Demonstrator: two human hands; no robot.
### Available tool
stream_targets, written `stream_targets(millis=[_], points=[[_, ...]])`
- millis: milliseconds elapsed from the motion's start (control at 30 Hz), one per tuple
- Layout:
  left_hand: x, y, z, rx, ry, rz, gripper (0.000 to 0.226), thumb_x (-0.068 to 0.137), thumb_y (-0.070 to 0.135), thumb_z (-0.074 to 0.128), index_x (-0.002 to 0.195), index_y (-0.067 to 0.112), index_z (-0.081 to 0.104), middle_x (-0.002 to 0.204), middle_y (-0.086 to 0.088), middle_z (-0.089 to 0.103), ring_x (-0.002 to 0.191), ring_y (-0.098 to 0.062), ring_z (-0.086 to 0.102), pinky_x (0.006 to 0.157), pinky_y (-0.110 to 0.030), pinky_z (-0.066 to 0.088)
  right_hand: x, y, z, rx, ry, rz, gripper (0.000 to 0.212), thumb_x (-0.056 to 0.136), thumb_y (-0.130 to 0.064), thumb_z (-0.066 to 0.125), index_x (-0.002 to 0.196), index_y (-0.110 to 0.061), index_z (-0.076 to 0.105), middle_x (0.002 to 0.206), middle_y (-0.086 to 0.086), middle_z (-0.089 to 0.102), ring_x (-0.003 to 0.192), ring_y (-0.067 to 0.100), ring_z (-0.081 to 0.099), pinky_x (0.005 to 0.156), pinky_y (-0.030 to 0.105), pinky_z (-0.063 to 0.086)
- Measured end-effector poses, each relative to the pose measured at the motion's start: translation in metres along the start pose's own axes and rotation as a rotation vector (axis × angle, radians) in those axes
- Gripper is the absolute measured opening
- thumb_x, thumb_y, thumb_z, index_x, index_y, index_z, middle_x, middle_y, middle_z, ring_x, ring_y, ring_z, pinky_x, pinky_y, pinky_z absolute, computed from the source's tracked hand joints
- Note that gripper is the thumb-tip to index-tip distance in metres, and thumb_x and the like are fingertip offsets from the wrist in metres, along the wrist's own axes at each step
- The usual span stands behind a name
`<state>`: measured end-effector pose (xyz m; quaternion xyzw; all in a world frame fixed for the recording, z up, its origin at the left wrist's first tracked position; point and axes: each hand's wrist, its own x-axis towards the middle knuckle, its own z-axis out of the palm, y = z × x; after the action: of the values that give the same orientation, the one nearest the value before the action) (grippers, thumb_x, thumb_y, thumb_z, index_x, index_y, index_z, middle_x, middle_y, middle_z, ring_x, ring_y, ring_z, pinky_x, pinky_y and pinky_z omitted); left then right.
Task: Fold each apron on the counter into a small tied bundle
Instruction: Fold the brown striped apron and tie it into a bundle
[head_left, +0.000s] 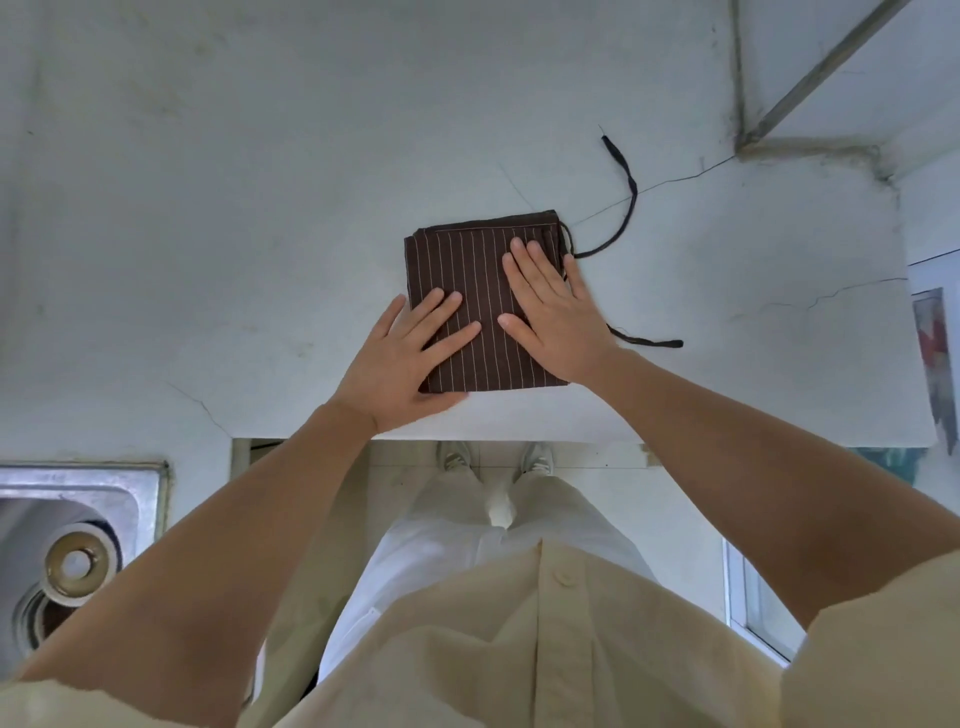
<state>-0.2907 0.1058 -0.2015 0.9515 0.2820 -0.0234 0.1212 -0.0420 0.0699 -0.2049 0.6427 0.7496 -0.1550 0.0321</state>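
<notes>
A brown apron with thin white stripes (467, 260) lies folded into a rectangle near the front edge of the white counter (260, 208). My left hand (405, 358) lies flat on its near left corner, fingers straight, thumb off the cloth on the counter. Flat on the right half rests my right hand (556, 312), fingers spread. One dark tie string (626, 197) curls away from the far right corner. A second tie string (652, 342) sticks out to the right from under my right wrist.
A steel sink (78, 545) with a round drain is set in the counter at the lower left. The wall corner (743, 140) rises at the far right. Cracks run across the counter top. Its front edge is just below my hands.
</notes>
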Motion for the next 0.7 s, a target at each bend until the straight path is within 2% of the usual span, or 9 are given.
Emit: stream_targets(millis=[200,300,367,400,433,500,533,600,700], points=[[0.013,0.013,-0.009,-0.194,0.082,-0.135,0.055,0.094,0.043,0.033,0.135,0.016,0.057,0.146,-0.016,0.046,0.14,-0.033,0.038,0.118,-0.045,0.025,-0.031,0.017,-0.014,0.199,-0.071,-0.193,0.082,0.093,-0.069,0.018,0.156,-0.017,0.013,0.164,-0.001,0.002,0.15,0.008,-0.007,0.122,0.039,-0.009],[0.018,0.021,-0.028,-0.43,0.106,-0.295,0.051,0.094,0.039,0.036,0.125,0.012,0.066,0.137,-0.008,0.057,0.133,-0.023,0.049,0.111,-0.036,0.037,-0.044,0.025,-0.022,0.306,-0.1,-0.176,0.09,0.084,-0.075,0.041,0.153,-0.02,0.027,0.161,-0.007,0.017,0.149,0.003,0.005,0.12,0.028,-0.009],[0.023,0.021,-0.039,-0.524,0.134,-0.415,0.035,0.096,0.028,0.048,0.109,0.009,0.074,0.108,-0.007,0.073,0.095,-0.016,0.068,0.087,-0.029,0.048,-0.041,0.025,-0.022,0.368,-0.043,-0.126,0.071,0.088,-0.057,0.06,0.145,-0.019,0.044,0.152,-0.004,0.04,0.141,0.009,0.035,0.119,0.029,0.011],[0.026,0.021,-0.043,-0.568,0.142,-0.461,0.031,0.096,0.026,0.052,0.09,0.008,0.076,0.082,-0.004,0.073,0.068,-0.011,0.062,0.071,-0.027,0.044,-0.039,0.023,-0.024,0.429,0.022,-0.06,0.055,0.091,-0.044,0.064,0.138,-0.017,0.054,0.137,0.003,0.058,0.12,0.013,0.055,0.112,0.032,0.031],[0.028,0.018,-0.046,-0.613,0.15,-0.5,0.032,0.095,0.028,0.054,0.075,0.009,0.07,0.063,-0.001,0.062,0.054,-0.009,0.049,0.063,-0.026,0.038,-0.035,0.019,-0.028,0.515,0.094,0.031,0.042,0.093,-0.036,0.064,0.129,-0.014,0.061,0.11,0.008,0.07,0.088,0.014,0.062,0.092,0.034,0.046],[0.027,0.01,-0.048,-0.817,0.164,-0.563,0.027,0.092,0.04,0.059,0.075,0.02,0.066,0.064,0.006,0.058,0.059,-0.008,0.05,0.061,-0.024,0.039,-0.025,0.01,-0.034,0.647,0.161,0.223,0.033,0.097,-0.032,0.059,0.12,-0.01,0.065,0.063,0.004,0.059,0.055,0.012,0.048,0.062,0.031,0.044],[0.024,0.007,-0.049,-0.936,0.162,-0.58,0.021,0.088,0.046,0.064,0.087,0.026,0.068,0.076,0.01,0.064,0.07,-0.004,0.058,0.066,-0.019,0.044,-0.02,0.006,-0.037,0.667,0.167,0.29,0.033,0.098,-0.034,0.056,0.12,-0.01,0.065,0.06,0.002,0.055,0.056,0.014,0.05,0.061,0.031,0.045],[0.022,0.005,-0.048,-1.036,0.16,-0.582,0.035,0.082,0.046,0.074,0.109,0.027,0.064,0.098,0.015,0.069,0.088,0.006,0.062,0.077,-0.007,0.046,-0.01,0.003,-0.039,0.669,0.161,0.36,0.03,0.099,-0.038,0.052,0.108,-0.013,0.066,0.07,0.002,0.059,0.07,0.02,0.058,0.069,0.035,0.049],[0.031,0.006,-0.041,-1.042,0.257,-0.706,0.025,0.087,0.04,0.071,0.105,0.023,0.067,0.098,0.012,0.071,0.09,-0.001,0.066,0.082,-0.016,0.049,0.007,0.005,-0.041,0.643,0.156,0.444,0.037,0.1,-0.043,0.049,0.081,-0.011,0.053,0.066,0.001,0.052,0.066,0.02,0.052,0.065,0.035,0.043]])
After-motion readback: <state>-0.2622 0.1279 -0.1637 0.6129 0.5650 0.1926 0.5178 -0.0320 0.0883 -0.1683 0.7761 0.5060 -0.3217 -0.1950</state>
